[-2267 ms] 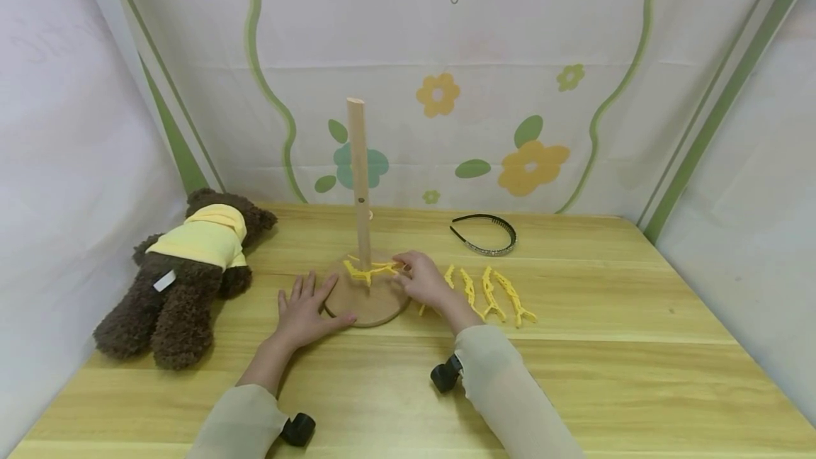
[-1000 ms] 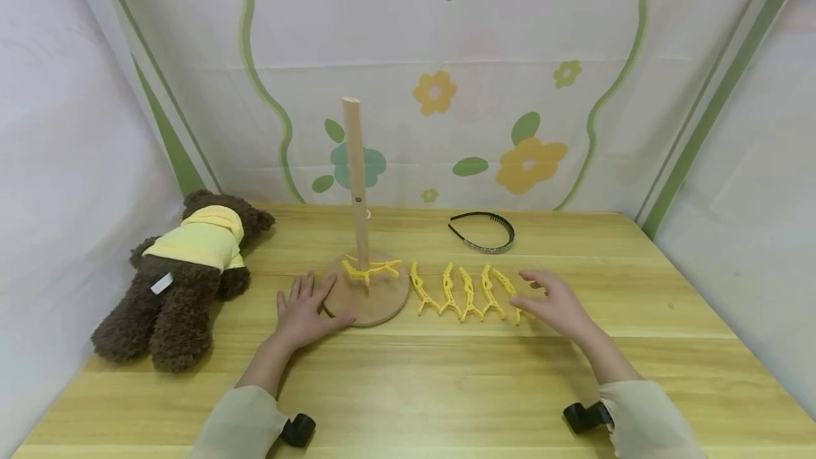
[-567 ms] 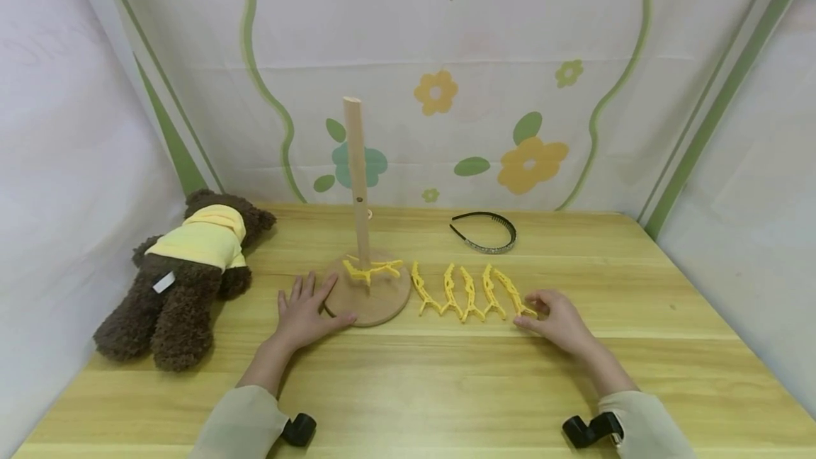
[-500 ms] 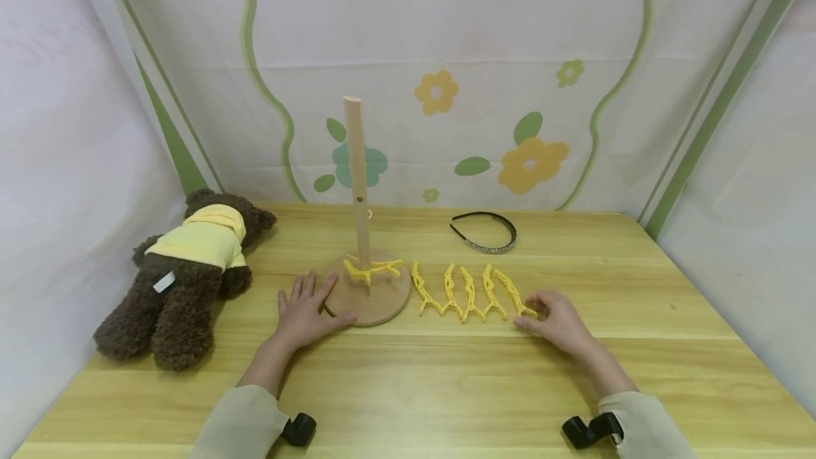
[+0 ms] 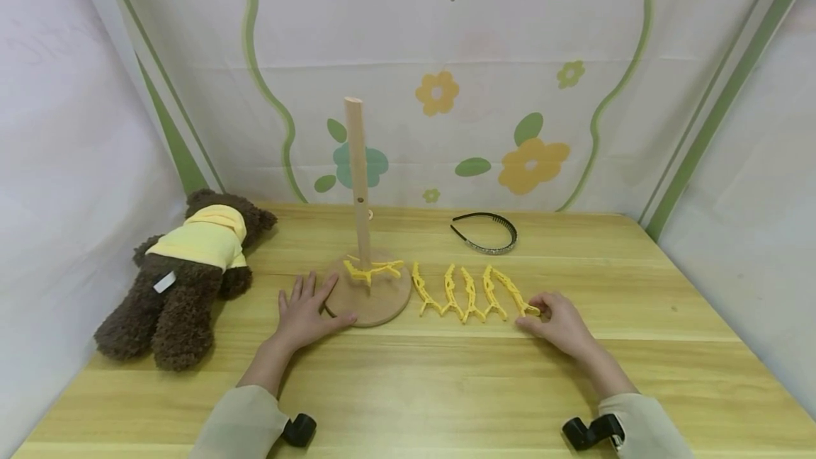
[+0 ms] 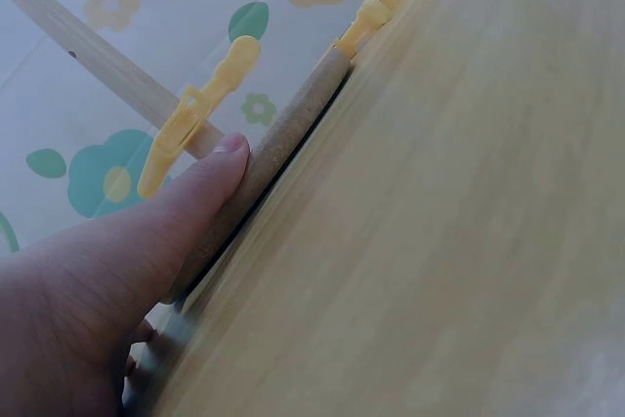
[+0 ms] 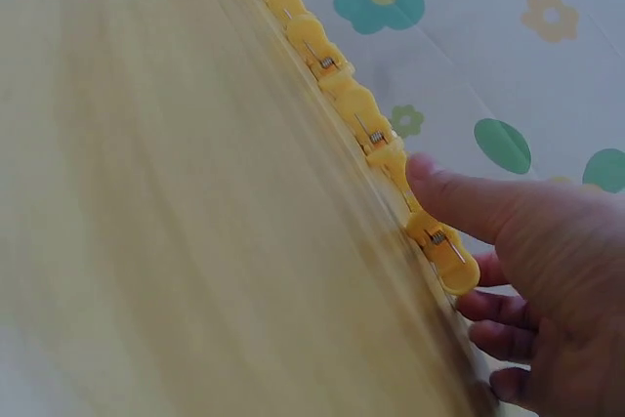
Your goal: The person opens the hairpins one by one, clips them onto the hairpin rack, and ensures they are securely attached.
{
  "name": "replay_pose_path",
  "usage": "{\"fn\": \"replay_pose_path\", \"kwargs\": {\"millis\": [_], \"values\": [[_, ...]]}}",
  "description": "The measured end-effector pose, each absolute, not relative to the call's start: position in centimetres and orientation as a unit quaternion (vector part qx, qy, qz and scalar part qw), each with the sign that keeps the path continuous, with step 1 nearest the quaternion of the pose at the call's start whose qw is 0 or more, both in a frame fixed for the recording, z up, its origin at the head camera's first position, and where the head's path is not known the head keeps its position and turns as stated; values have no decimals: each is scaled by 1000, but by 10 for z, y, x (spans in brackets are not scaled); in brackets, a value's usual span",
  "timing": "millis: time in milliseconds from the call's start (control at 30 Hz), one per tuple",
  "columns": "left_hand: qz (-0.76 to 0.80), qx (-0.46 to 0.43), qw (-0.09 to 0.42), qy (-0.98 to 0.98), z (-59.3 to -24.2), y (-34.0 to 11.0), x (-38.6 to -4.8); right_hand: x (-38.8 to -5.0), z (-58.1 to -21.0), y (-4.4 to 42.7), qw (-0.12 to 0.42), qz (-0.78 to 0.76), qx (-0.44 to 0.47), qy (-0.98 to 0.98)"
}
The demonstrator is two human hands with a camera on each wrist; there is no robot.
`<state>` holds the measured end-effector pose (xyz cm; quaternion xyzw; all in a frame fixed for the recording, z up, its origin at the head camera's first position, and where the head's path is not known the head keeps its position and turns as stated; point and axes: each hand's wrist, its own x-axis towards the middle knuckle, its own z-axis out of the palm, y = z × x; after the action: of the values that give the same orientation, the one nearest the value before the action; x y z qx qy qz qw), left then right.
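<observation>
My left hand point(image 5: 309, 314), fingers spread, rests at the left front edge of a round wooden base point(image 5: 382, 309). From this base rises an upright wooden post point(image 5: 359, 161). A yellow hair clip point(image 6: 195, 114) is set across the post's foot. On the table to the right lie several yellow hair clips in a row. The thumb and fingers of my right hand point(image 5: 564, 324) pinch the forked end of the rightmost hair clip point(image 7: 444, 253). Its far end still leans toward the neighbouring clip point(image 5: 491, 292).
Behind the row lies a black headband point(image 5: 494, 250) with a glittery edge. A brown teddy bear point(image 5: 159, 310) in a yellow top lies face down at the left. Printed cloth point(image 5: 484, 34) walls the table's back and sides.
My right hand has left the clip at the post and moved right to the row's last clip. That clip's forked end has shifted slightly right. My left hand has stayed put.
</observation>
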<state>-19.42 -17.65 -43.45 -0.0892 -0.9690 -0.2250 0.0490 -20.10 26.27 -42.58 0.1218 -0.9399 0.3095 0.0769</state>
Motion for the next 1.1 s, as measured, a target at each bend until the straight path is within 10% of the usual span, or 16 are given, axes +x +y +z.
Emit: {"fn": "replay_pose_path", "kwargs": {"millis": [1100], "values": [[-230, -89, 46, -968, -435, -177, -194, -208, -387, 265, 68, 301, 162, -937]]}}
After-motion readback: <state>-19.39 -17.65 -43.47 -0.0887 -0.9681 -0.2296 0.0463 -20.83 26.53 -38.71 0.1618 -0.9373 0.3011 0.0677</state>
